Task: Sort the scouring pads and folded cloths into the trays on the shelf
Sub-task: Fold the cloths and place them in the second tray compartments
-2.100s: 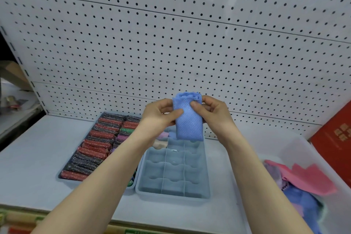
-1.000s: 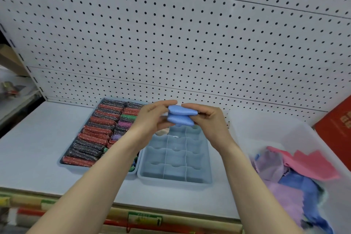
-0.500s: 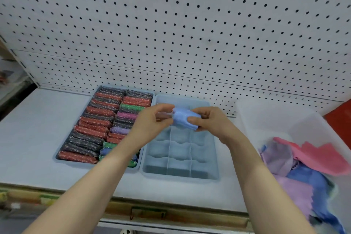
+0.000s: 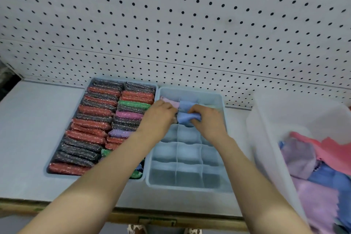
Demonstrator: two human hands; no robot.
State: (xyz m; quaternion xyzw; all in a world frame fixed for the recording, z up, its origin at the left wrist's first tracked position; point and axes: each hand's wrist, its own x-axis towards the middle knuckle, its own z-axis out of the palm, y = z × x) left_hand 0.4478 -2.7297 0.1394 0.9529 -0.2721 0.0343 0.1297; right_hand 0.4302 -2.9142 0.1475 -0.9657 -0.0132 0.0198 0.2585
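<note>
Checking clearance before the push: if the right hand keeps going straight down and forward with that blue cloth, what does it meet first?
Probably the divided tray: the right hand presses the folded blue cloth into a middle compartment, behind which another blue cloth sits.

Open shelf [image 4: 36,119] is seen at the left of the frame, and a bare strip [image 4: 133,195] runs along the lower edge. The centre is blocked by two trays [image 4: 150,180] set side by side, the right by a clear bin [image 4: 266,138]. The pegboard [image 4: 171,24] closes off the upper frame.
</note>
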